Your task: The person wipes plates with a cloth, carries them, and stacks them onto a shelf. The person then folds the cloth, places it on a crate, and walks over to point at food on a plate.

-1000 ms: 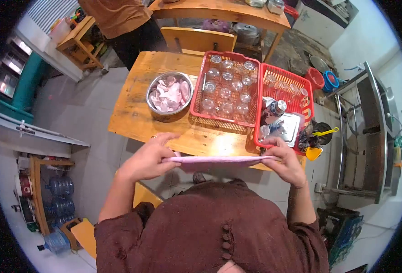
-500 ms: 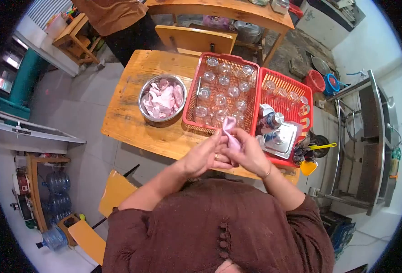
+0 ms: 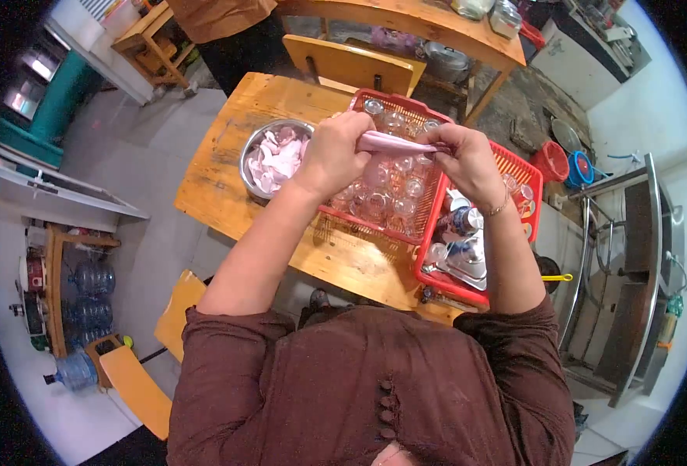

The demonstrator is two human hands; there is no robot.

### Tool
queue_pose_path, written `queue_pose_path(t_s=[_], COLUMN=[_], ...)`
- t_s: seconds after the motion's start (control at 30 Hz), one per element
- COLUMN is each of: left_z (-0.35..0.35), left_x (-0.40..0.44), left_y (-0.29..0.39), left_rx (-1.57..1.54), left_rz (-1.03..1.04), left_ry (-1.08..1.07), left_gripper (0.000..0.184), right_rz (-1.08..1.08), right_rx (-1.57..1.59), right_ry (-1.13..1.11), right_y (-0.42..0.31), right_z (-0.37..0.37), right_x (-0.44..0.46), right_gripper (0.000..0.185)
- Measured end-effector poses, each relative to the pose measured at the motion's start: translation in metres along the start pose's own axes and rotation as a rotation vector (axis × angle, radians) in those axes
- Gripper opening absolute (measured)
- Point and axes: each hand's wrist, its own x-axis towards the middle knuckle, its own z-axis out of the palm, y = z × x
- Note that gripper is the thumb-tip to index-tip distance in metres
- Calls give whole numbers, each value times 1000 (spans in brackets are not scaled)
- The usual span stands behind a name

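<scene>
A pink cloth (image 3: 396,145) is stretched between my two hands, above the red basket (image 3: 374,227) of upturned glasses. My left hand (image 3: 335,154) pinches its left end, and my right hand (image 3: 471,165) grips its right end. Left of my left hand, a metal bowl (image 3: 248,177) holds several crumpled pink pieces (image 3: 276,161). Partly behind my right forearm, a second red basket (image 3: 537,186) contains glasses, a bottle and a metal lid (image 3: 467,268).
The baskets and bowl stand on a wooden table (image 3: 234,225). A person (image 3: 223,19) stands beyond it at the upper left. Wooden chairs (image 3: 351,66) are behind and at the lower left. A metal rack (image 3: 638,272) stands right.
The pink cloth was spread low near my body, then bunched between my hands. Now both hands are raised farther forward over the glasses, apart, with the cloth stretched between them.
</scene>
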Motion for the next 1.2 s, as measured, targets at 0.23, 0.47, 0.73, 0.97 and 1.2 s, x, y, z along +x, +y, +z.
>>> queue_pose_path(t_s=[0.23, 0.47, 0.73, 0.97, 1.2], left_z=[76, 91, 31, -62, -265], left_x=[-92, -172, -289, -491, -614], left_y=[-52, -43, -19, -37, 39], left_rx=[232, 320, 200, 514, 1426], left_rz=[8, -284, -748, -1222, -1617], left_ry=[-117, -294, -231, 180, 793], left_gripper=[20, 37, 37, 44, 79], right_rz=[-142, -123, -210, 142, 140], right_rx=[-514, -604, -401, -311, -664], right_ry=[-59, -271, -253, -696, -809], right_y=[64, 65, 95, 105, 125], right_z=[92, 144, 166, 188, 192], right_x=[-59, -115, -148, -202, -210], right_gripper=[13, 24, 12, 22, 27])
